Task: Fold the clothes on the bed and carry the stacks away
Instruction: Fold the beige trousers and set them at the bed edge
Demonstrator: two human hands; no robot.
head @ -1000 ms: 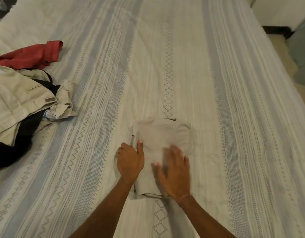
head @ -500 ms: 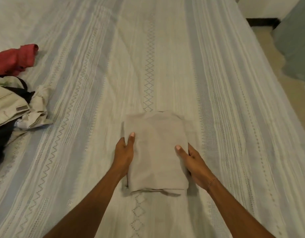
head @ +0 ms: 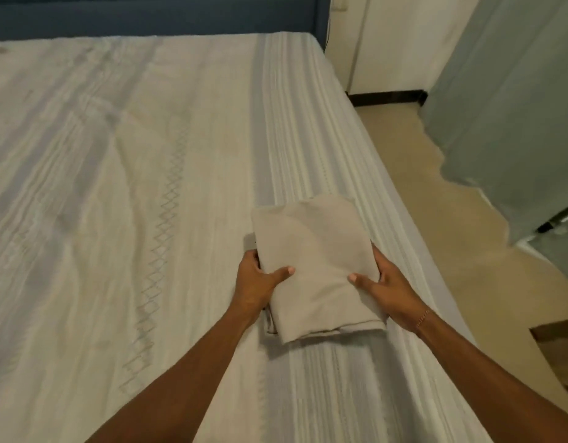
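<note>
Gripping a folded beige garment [head: 311, 260] from both sides, the person held it over the right part of the bed [head: 116, 187], near the bed's right edge. The left hand [head: 257, 282] clasped the garment's left edge, its thumb lying across the top of the cloth and its fingers [head: 251, 254] curled around the side and underneath. The right hand [head: 388, 286] clasped the right edge in the same way, thumb on top pointing inward, fingers tucked under the fold. A thin bracelet [head: 423, 318] circled the right wrist. Whether the garment was fully raised off the bed or lightly resting on it could not be told. The garment's near edge showed stacked layers of the fold. The bed was covered with a pale striped bedspread [head: 292, 129] with a zigzag band running along it. A dark blue headboard [head: 148, 14] stood at the far end. To the right of the bed lay a beige floor [head: 452, 219], with a grey-green curtain [head: 516, 107] hanging beyond it and a white wall [head: 388, 43] behind.
</note>
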